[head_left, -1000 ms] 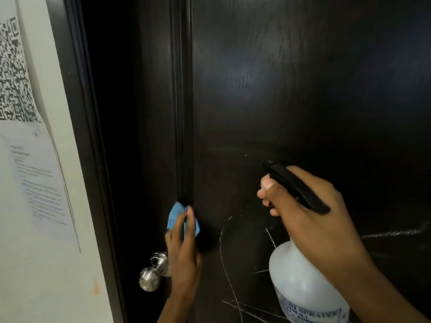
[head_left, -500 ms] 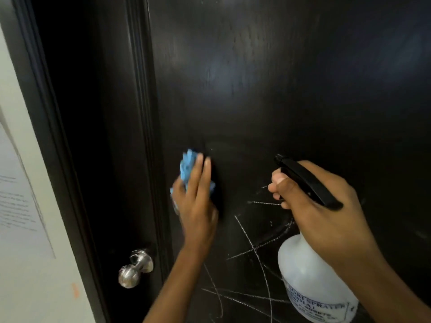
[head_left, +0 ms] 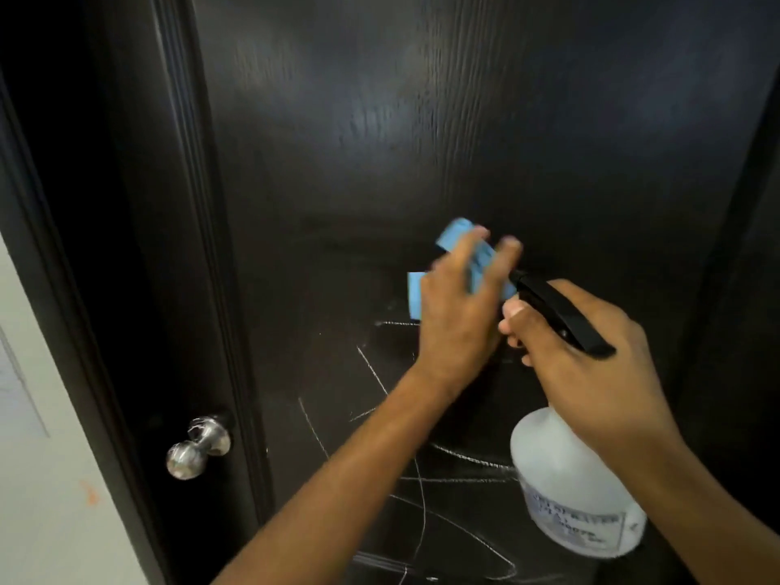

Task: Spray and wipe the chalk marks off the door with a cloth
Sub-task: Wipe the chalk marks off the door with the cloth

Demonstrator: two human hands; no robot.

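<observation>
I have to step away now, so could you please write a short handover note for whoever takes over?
Left hand: presses the blue cloth flat on the door, fingers spread.
Right hand: grips the spray bottle by its black trigger head, beside the left hand.
Done: the door above the cloth shows no chalk.
Left: chalk marks below the cloth need wiping.

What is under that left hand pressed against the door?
A blue cloth lies under the left hand, flat against the dark door. Whether chalk marks continue beneath the cloth cannot be seen.
</observation>
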